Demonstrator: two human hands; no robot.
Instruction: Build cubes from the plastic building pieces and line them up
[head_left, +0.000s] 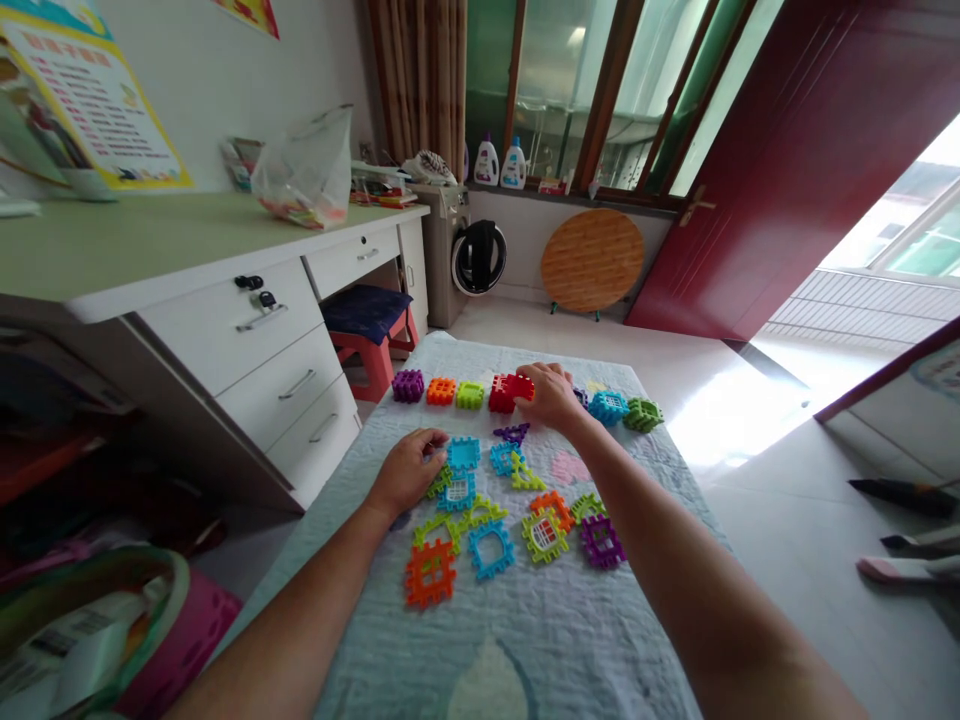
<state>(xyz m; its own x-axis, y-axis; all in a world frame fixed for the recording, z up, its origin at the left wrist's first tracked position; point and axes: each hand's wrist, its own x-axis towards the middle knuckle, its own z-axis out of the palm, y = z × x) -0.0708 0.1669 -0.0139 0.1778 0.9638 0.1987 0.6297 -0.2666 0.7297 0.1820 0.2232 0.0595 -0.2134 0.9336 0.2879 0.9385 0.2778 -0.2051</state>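
On the cloth-covered table (pixel 495 620), my right hand (pixel 551 393) has its fingers closed on a red block (pixel 511 391) in the back row. That row also holds a purple block (pixel 408 386), an orange block (pixel 441 391), a lime block (pixel 470 395), a blue block (pixel 608 406) and a dark green block (pixel 644 414). My left hand (pixel 410 468) rests beside a flat blue piece (pixel 463 453); its fingers curl, and what they hold, if anything, is hidden. Nearer lie loose flat pieces, among them an orange one (pixel 430 573) and a purple one (pixel 601 541).
A desk (pixel 187 235) with a plastic bag (pixel 307 175) stands at the left, a stool (pixel 371 325) beside it. A pink basket (pixel 176 640) sits at the lower left. Behind are a washing machine (pixel 448 250) and a round wooden board (pixel 592 258).
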